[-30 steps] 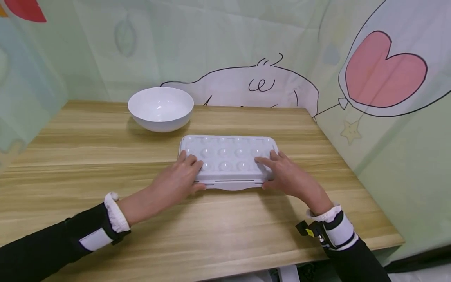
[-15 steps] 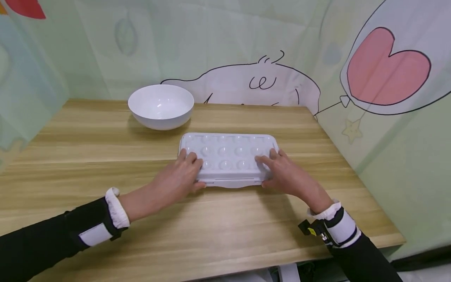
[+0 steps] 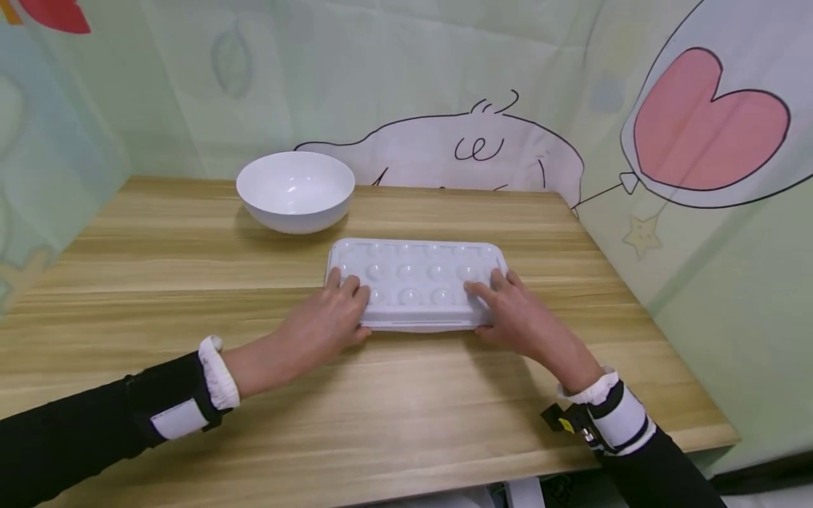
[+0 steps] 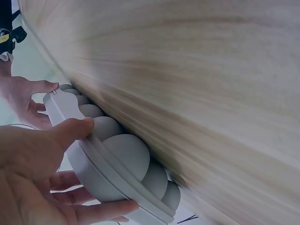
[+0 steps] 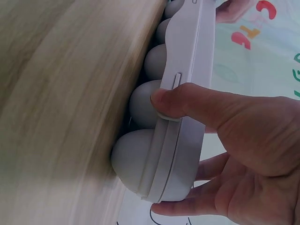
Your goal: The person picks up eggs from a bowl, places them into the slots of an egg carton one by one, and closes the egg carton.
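A white plastic egg box [image 3: 419,282] with a closed lid lies on the wooden table, its top patterned with rows of round bumps. My left hand [image 3: 327,310] grips its near left corner, fingers over the lid and end. In the left wrist view, the thumb presses the front edge above the rounded egg cups [image 4: 126,152]. At the near right corner, my right hand [image 3: 524,317] holds the box in the same way. The right wrist view shows that thumb [image 5: 171,103] on the front rim, beside a slit. Whether the box holds eggs is hidden.
A large white bowl [image 3: 298,223] stands behind the egg box, to the left. The wooden table [image 3: 394,409] ends at a near edge and meets printed cloth walls [image 3: 394,63] at the back and sides.
Less of the egg box's front flap shows below the lid than before, and both thumbs sit slightly higher in the head view. Both hands keep their hold. The head view has shifted slightly.
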